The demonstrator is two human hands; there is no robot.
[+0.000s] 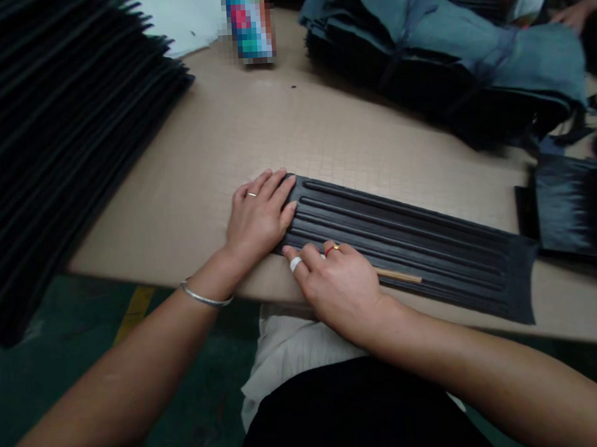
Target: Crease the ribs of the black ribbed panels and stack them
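A long black panel (404, 238) with raised parallel ribs lies on the table, slanting down to the right. My left hand (258, 215) rests on its left end, palm down with the fingers stretched out. Close by, at the panel's near edge, my right hand (339, 281) is closed around a thin wooden stick (401, 275). The stick's back end sticks out to the right over the ribs. Its front end is hidden beneath my fingers.
A tall stack of black sheets (72, 115) stands at the left. Tied bundles of grey-black leather-like material (449, 35) lie at the back right, with a smaller dark stack (567, 203) in front. Another person's hand (580, 14) shows at the far right. The table's front edge (181, 279) runs near me.
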